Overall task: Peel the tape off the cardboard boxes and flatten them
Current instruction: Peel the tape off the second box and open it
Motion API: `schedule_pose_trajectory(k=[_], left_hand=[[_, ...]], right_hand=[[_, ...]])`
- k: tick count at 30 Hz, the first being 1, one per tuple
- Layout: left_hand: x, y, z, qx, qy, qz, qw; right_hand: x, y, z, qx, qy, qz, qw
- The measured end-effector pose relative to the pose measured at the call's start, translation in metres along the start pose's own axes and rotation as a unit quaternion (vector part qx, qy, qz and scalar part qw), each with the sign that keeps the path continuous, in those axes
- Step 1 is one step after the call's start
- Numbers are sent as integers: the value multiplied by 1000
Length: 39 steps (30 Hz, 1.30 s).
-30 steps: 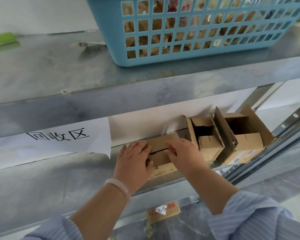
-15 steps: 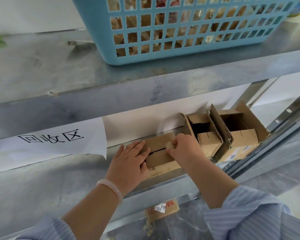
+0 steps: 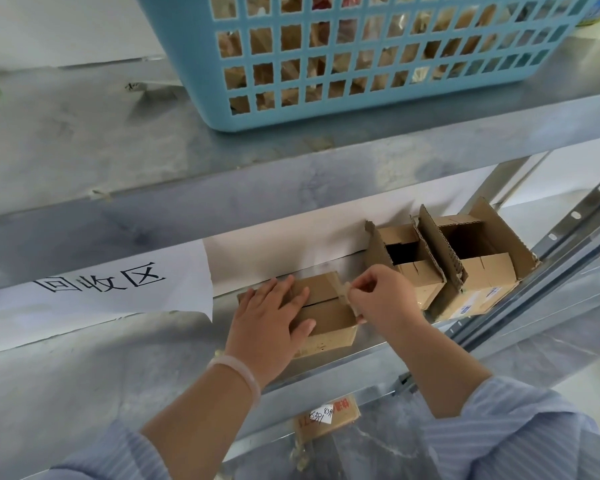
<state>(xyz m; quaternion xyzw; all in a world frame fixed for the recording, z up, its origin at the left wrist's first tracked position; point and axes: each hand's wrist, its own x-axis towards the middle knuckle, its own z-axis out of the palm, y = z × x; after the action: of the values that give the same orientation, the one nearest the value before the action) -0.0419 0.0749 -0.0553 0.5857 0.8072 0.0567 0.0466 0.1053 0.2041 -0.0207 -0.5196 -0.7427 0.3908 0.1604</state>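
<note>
- Metal shelf: box near front edge, open boxes crowding its right.
- Left grip spread flat on box.
- Right grip pinches tape at its right end.

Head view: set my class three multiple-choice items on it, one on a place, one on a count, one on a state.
1. Where does the basket stand?
A. on the top shelf
B. on the floor
C. inside a carton

2. How many open boxes stand beside the right grip?
A. one
B. two
C. four

3. What is the right grip doing?
A. lying flat
B. pinching tape
C. holding scissors

Answers:
1 A: the basket sits on the top shelf, above the boxes.
2 B: two open boxes stand side by side.
3 B: its fingertips pinch tape at the closed box, which the left grip presses flat.
</note>
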Motion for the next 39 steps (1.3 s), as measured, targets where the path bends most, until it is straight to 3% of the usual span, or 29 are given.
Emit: schedule_pose_trajectory(k=[4, 8, 13, 18, 22, 27, 39], left_hand=[[-2, -2, 3, -11, 11, 1, 1000], [-1, -6, 3, -31, 12, 8, 999], [2, -8, 1, -35, 5, 14, 999], [0, -16, 0, -52, 6, 42, 998], [-3, -22, 0, -58, 9, 64, 996], [-3, -25, 2, -62, 10, 74, 995], [0, -26, -2, -119, 23, 62, 991]], right_hand=[[-7, 8, 9, -126, 39, -149, 980], [-8, 17, 12, -107, -4, -216, 971], [-9, 9, 10, -5, -86, -101, 991], [8, 3, 3, 29, -53, -37, 997], [23, 1, 13, 2, -174, 44, 984], [44, -3, 18, 115, -183, 160, 963], [50, -4, 24, 127, -190, 198, 953]])
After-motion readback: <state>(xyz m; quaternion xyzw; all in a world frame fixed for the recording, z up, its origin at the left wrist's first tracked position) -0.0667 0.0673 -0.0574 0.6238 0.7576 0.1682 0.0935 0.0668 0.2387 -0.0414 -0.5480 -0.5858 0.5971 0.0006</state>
